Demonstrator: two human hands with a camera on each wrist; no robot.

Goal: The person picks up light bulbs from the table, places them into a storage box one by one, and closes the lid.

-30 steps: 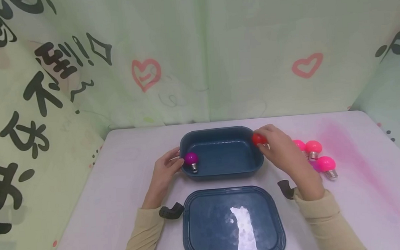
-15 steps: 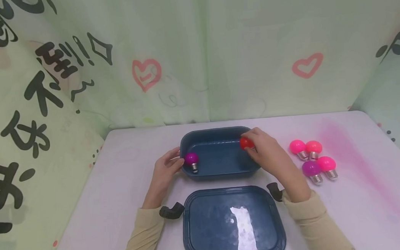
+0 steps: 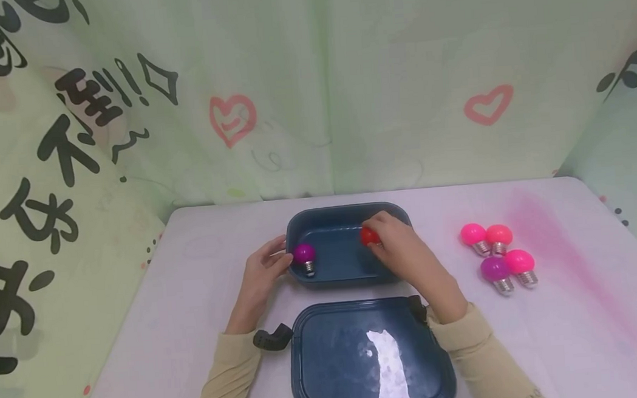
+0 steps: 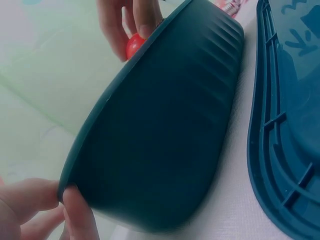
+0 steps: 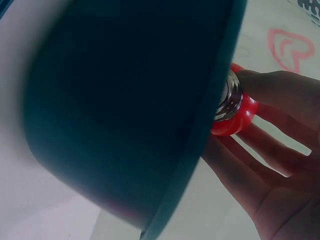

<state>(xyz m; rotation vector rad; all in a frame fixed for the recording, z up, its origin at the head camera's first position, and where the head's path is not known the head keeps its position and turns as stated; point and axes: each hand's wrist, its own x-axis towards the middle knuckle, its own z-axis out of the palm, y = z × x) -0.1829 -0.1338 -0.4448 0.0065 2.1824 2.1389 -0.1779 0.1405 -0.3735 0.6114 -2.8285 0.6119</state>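
Note:
My right hand [image 3: 403,242] pinches a red light bulb [image 3: 369,236] over the dark blue plastic box [image 3: 351,281]. In the right wrist view the red bulb [image 5: 245,114] shows its metal screw base, part of it hidden behind the box wall. At the box's left end my left hand [image 3: 260,278] grips the rim between thumb and fingers, as the left wrist view shows with the fingers [image 4: 80,212] on the wall. A purple bulb [image 3: 304,253] stands inside the box by that end, base down toward the front.
Several pink, coral and purple bulbs [image 3: 520,261] lie grouped on the white-covered table [image 3: 568,342] to the right. A dark blue lid [image 3: 340,368] lies flat in front of the box, partly under the right sleeve. A green printed curtain [image 3: 367,98] hangs behind.
My right hand has carried the red bulb leftward from the box's right end to over its interior, uncovering the bulbs on the right. The left hand has stayed put.

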